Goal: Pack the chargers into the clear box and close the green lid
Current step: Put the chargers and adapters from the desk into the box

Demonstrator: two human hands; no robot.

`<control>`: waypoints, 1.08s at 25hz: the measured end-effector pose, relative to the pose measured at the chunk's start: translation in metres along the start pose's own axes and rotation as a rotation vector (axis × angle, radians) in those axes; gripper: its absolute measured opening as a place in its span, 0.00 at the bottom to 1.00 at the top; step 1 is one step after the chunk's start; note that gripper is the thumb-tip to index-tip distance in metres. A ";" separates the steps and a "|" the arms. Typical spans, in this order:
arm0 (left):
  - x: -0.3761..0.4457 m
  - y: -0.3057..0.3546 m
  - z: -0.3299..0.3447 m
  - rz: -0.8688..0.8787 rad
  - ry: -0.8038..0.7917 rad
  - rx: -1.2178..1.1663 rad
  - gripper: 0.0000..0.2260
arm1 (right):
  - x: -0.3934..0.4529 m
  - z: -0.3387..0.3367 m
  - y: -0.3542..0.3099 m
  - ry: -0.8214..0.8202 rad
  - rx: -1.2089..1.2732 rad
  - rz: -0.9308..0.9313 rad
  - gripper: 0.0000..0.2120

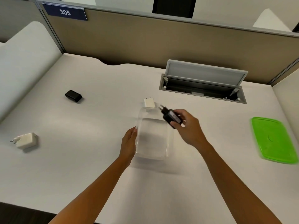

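Observation:
The clear box (153, 152) stands open and empty at the middle of the white desk. My left hand (129, 143) lies flat against its left wall, fingers straight. My right hand (187, 128) holds a black charger (169, 116) over the box's far right corner, pins pointing up-left. A small white charger (149, 102) lies just behind the box. Another black charger (73, 95) rests at the far left. A larger white charger (25, 140) sits near the left edge. The green lid (275, 139) lies flat at the right.
An open cable hatch (203, 85) with a raised grey flap is set into the desk (97, 159) behind the box on the right. A tan partition wall runs along the back. The desk's front edge is close below my forearms.

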State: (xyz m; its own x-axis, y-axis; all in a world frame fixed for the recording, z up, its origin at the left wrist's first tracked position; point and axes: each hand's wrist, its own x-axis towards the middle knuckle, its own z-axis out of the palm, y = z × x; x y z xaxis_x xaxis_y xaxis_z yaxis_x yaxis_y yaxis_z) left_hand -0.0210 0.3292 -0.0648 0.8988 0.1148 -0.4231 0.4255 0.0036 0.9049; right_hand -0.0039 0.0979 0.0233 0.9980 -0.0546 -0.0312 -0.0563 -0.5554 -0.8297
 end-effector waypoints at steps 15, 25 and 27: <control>-0.003 -0.005 0.013 0.043 0.032 -0.141 0.13 | -0.029 0.077 -0.009 -0.640 -0.438 0.199 0.21; -0.002 -0.006 0.015 0.041 0.107 -0.113 0.16 | -0.023 0.074 -0.008 -0.641 -0.518 0.171 0.20; 0.004 -0.008 0.005 0.024 0.190 -0.105 0.17 | -0.013 0.064 -0.017 -0.586 -0.457 0.148 0.19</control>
State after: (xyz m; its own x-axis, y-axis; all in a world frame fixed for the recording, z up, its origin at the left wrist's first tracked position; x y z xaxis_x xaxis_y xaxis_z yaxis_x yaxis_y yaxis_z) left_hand -0.0206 0.3251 -0.0736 0.8685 0.3010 -0.3938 0.3817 0.1009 0.9188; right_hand -0.0143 0.1609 0.0021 0.8236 0.2237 -0.5212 -0.0696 -0.8721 -0.4843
